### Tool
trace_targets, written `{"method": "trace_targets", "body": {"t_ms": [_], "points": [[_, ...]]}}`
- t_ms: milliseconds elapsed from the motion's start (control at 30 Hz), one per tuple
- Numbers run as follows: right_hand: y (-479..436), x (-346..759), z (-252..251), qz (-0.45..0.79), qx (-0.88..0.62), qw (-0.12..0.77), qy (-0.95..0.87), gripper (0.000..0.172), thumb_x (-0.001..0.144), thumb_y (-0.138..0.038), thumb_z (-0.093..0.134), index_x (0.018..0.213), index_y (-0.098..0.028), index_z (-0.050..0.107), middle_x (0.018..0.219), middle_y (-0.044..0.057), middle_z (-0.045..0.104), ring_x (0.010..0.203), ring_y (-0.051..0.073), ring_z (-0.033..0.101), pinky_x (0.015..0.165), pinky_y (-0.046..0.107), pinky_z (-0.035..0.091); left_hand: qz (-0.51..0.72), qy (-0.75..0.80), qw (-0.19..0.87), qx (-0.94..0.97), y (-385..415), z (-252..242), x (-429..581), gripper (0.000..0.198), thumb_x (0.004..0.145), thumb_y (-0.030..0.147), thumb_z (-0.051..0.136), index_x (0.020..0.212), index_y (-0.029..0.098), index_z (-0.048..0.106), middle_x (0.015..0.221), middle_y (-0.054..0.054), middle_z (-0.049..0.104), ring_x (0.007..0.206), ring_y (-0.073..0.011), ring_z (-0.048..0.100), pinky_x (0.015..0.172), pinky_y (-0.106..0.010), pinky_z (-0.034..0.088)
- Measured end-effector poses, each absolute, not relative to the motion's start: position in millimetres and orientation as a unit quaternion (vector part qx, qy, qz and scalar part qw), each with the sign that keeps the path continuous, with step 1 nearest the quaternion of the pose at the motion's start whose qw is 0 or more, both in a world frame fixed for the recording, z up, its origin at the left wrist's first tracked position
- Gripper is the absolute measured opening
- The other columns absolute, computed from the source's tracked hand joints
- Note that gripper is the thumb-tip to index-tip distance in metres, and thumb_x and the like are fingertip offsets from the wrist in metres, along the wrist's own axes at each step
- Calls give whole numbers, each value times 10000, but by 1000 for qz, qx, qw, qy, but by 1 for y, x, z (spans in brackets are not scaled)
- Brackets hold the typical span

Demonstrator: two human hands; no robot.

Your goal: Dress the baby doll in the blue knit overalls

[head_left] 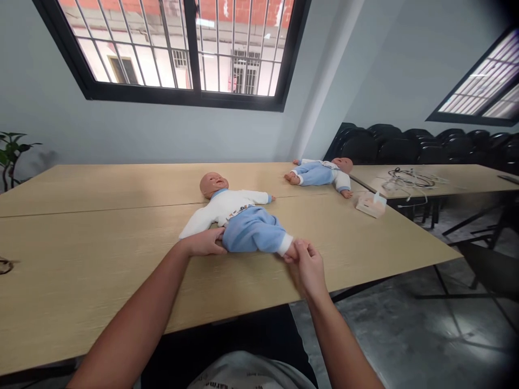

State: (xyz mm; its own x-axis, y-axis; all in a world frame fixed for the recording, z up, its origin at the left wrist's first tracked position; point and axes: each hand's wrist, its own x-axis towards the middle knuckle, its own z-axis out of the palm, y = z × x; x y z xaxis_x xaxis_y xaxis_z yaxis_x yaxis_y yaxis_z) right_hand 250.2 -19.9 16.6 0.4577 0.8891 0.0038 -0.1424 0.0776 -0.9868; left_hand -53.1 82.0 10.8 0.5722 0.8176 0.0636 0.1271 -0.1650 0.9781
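A baby doll [239, 213] in a white top and blue trousers [253, 229] lies on its back across the table, head to the far left and feet towards the right. My left hand [205, 242] is at the doll's hip by the waistband, thumb below and fingers partly hidden behind the cloth. At the other end, my right hand [310, 262] is closed around the doll's feet, just past the white trouser cuff [285, 244]. One sleeve of the top stretches towards the left without a doll's hand showing at its end.
Farther back on the wooden table [101, 270] lies a second doll [320, 173] in similar clothes. A tissue box [371, 205] stands near the right edge. Tangled cables [413, 178] lie on another table, with black chairs [389, 146] behind. A dark chair [490, 265] stands at right.
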Motion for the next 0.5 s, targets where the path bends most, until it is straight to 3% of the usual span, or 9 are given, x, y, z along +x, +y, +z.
{"method": "trace_targets", "body": {"t_ms": [67, 233, 367, 500], "points": [[-20, 251, 23, 398, -549, 643, -355, 412, 789, -568, 771, 885, -191, 636, 781, 9, 691, 598, 181, 659, 542, 331, 598, 252, 343, 515, 744, 82, 9, -50, 433, 643, 280, 866, 1064, 231, 781, 1064, -68, 803, 1002, -307, 746, 868, -371, 601], [-38, 255, 37, 371, -561, 616, -411, 397, 787, -570, 784, 861, -223, 605, 702, 1, 665, 604, 206, 653, 538, 340, 585, 308, 450, 388, 743, 91, -1, -44, 184, 741, 325, 785, 906, 242, 783, 1008, -69, 806, 932, -306, 719, 866, -367, 543], [-66, 256, 43, 355, -578, 590, -437, 419, 754, -565, 815, 895, -224, 617, 775, 27, 688, 580, 195, 628, 506, 346, 575, 347, 558, 304, 689, 105, -12, -46, 122, 783, 271, 694, 841, 181, 753, 881, -113, 777, 876, -319, 691, 838, -384, 500], [-97, 255, 44, 342, -568, 597, -451, 372, 754, -503, 825, 883, -243, 593, 792, 23, 642, 588, 188, 604, 477, 333, 555, 380, 633, 251, 626, 118, -20, -47, 198, 779, 189, 643, 935, 134, 751, 1046, -185, 776, 1012, -336, 683, 897, -390, 475]]}}
